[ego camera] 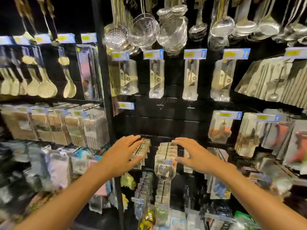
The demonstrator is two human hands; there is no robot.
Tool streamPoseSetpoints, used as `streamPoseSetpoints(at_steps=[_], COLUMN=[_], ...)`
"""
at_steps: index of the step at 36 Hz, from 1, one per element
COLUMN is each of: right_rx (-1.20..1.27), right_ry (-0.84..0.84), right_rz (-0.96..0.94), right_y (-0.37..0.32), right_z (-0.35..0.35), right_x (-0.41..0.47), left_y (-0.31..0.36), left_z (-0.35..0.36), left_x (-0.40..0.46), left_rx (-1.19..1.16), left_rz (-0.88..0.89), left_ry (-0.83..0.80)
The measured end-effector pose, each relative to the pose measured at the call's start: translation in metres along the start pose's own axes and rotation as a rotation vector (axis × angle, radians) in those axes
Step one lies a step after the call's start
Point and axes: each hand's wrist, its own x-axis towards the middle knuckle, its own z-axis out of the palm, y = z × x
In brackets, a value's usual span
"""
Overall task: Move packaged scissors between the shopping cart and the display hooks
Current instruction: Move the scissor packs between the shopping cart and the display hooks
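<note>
Both hands are spread, grip apart and empty: left hand [123,155] laid on one row of hung packets [141,151], right hand [195,155] beside the next row [167,152]; scissors cannot be identified through blur, cart unseen, so neighbouring packets may be knocked off.

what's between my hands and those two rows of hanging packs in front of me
Nothing visible. The left hand already lies on the left row of packs, and the right hand reaches the right row. Both hands are open, holding nothing.
</note>
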Motion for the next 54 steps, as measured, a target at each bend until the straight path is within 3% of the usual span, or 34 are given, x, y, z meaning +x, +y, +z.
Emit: streamPoseSetpoints(at_steps=[11, 26, 32, 42, 45, 54], right_rx=[0.048, 0.167, 0.243, 0.345, 0.300, 0.185], right_ry=[-0.260, -0.550, -0.662, -0.822, -0.832, -0.934], right_rz=[-0.098, -0.268, -0.371, -0.616, -0.742, -0.891], right_y=[-0.055, -0.080, -0.100, -0.174, -0.209, -0.310], right_z=[0.133, 0.331, 0.380, 0.455, 0.479, 0.559], right_x=[0.030, 0.106, 0.164, 0.254, 0.276, 0.331], left_y=[-0.083, -0.163, -0.200, -0.225, -0.234, -0.292], left_z=[0.080, 0.230, 0.244, 0.233, 0.240, 0.285], left_x=[-0.110, -0.230, -0.259, -0.319, -0.340, -0.399], left_rx=[-0.026, -0.198, -0.172, -0.153, -0.098, -0.096], left_rz=[-0.153, -0.607, -0.809, -1.186, -1.264, -1.416], left_ry=[-0.143, -0.295, -0.357, -0.303, -0.275, -0.267])
